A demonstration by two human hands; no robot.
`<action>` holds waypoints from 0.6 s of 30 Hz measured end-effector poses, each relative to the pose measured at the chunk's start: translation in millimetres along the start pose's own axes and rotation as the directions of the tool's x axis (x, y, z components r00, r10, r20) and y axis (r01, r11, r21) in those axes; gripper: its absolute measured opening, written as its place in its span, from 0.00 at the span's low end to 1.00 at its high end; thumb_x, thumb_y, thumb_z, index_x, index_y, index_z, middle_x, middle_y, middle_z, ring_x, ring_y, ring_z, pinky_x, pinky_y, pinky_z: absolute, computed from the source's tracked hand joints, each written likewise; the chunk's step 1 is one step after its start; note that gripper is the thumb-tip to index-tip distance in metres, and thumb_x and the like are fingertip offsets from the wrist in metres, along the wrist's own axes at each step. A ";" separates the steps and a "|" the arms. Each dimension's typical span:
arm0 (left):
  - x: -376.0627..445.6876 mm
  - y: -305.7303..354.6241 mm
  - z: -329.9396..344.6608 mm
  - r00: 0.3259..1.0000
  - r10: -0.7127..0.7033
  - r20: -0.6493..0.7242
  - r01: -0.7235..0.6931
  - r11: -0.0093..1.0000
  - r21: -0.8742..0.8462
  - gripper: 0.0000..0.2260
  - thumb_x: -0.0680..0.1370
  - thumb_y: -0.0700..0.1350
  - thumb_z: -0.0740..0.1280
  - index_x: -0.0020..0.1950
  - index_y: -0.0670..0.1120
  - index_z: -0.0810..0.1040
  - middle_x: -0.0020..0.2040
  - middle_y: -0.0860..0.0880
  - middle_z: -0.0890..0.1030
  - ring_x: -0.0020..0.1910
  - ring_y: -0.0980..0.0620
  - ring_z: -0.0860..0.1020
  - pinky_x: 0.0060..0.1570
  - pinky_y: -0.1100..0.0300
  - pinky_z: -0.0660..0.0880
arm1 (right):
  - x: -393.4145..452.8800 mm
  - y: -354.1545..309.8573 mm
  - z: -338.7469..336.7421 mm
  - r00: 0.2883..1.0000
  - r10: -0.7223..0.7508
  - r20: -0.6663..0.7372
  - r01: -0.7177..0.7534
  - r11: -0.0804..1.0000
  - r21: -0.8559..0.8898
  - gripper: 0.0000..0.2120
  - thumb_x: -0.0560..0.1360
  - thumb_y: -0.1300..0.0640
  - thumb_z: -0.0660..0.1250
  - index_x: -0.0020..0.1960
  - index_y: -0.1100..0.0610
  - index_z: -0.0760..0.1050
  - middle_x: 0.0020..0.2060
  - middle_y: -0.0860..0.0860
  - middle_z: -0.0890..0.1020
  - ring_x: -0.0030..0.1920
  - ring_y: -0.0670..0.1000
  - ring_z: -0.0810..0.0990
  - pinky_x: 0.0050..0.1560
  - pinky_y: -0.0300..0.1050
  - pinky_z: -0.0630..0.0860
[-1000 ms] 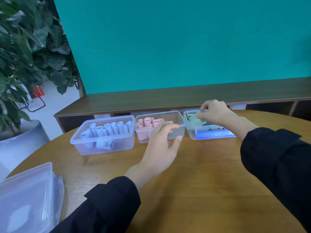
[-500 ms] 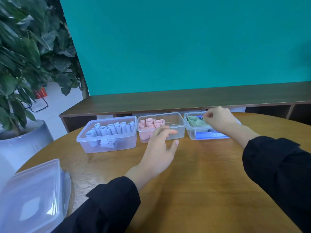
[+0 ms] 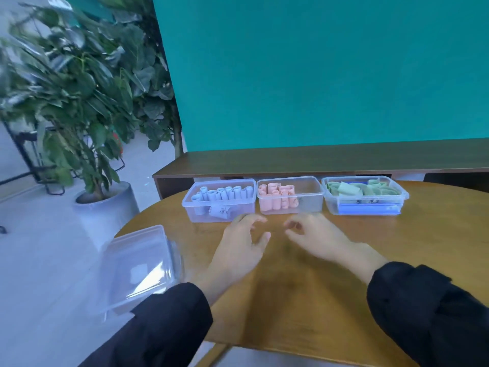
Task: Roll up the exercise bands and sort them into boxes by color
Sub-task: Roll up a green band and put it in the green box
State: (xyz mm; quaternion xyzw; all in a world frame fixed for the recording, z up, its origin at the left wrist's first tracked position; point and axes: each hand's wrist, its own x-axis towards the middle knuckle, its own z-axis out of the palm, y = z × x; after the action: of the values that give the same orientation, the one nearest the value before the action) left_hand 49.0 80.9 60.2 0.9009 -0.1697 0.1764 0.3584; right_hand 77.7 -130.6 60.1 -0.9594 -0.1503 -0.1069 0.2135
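Three clear plastic boxes stand in a row along the far edge of the round wooden worktop (image 3: 330,300), all with their lids off. The left box (image 3: 195,211) holds pale blue rolled bands (image 3: 221,193), packed upright side by side, with a white paper slip behind its front wall. The middle box (image 3: 309,201), just beside it, holds pink rolled bands (image 3: 277,197) gathered in its left half; its right half shows bare plastic. The right box (image 3: 404,196), a small gap away, holds green bands (image 3: 349,189) lying loosely folded rather than tightly rolled, over something blue at the bottom.

Both hands hover over the worktop just in front of the left and middle boxes, near each other but not touching. The left hand (image 3: 242,246) has its grip released: fingers loosely curved, thumb apart, holding nothing. The right hand (image 3: 315,234) is blurred; its fingers curl inward loosely and no band shows in them, so its grip also reads as released. Both arms wear dark sleeves (image 3: 434,311).

At the worktop's near left edge lies a stack of clear plastic lids (image 3: 137,263), partly overhanging. Behind the boxes runs a low dark wooden shelf (image 3: 330,160) against a teal wall (image 3: 317,70). To the left, a leafy potted plant (image 3: 74,83) stands in a pale grey pot (image 3: 108,207) on the light floor.
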 end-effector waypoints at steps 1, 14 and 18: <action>-10.6 -7.1 -14.5 0.999 -0.036 -0.008 0.037 0.998 0.049 0.12 0.79 0.49 0.71 0.63 0.55 0.78 0.58 0.57 0.78 0.53 0.60 0.75 0.48 0.71 0.66 | -2.0 -18.9 8.2 0.999 -0.046 0.021 0.045 0.999 0.028 0.10 0.79 0.50 0.66 0.57 0.47 0.82 0.53 0.44 0.83 0.53 0.47 0.80 0.57 0.47 0.77; -132.8 -108.9 -140.3 0.967 -0.253 -0.002 0.220 0.838 0.498 0.15 0.80 0.59 0.67 0.62 0.55 0.82 0.61 0.57 0.80 0.62 0.49 0.73 0.59 0.54 0.70 | -11.2 -187.2 102.0 0.945 -0.287 0.158 0.235 0.930 0.281 0.15 0.79 0.45 0.67 0.63 0.50 0.79 0.53 0.44 0.80 0.50 0.43 0.77 0.52 0.38 0.74; -135.9 -111.5 -141.3 0.992 -0.122 0.014 0.101 0.871 0.481 0.16 0.79 0.59 0.68 0.56 0.50 0.87 0.52 0.53 0.84 0.53 0.49 0.77 0.50 0.60 0.71 | -13.0 -191.8 108.1 0.938 -0.284 0.199 0.233 0.941 0.245 0.17 0.80 0.43 0.66 0.64 0.49 0.79 0.55 0.44 0.80 0.50 0.42 0.76 0.53 0.37 0.73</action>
State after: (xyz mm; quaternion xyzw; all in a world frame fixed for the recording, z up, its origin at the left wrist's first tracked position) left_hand -50.1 281.4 31.4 0.9735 -0.0764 0.1720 0.1302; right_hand 16.8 79.7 33.3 -0.9078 -0.3105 -0.0046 0.2820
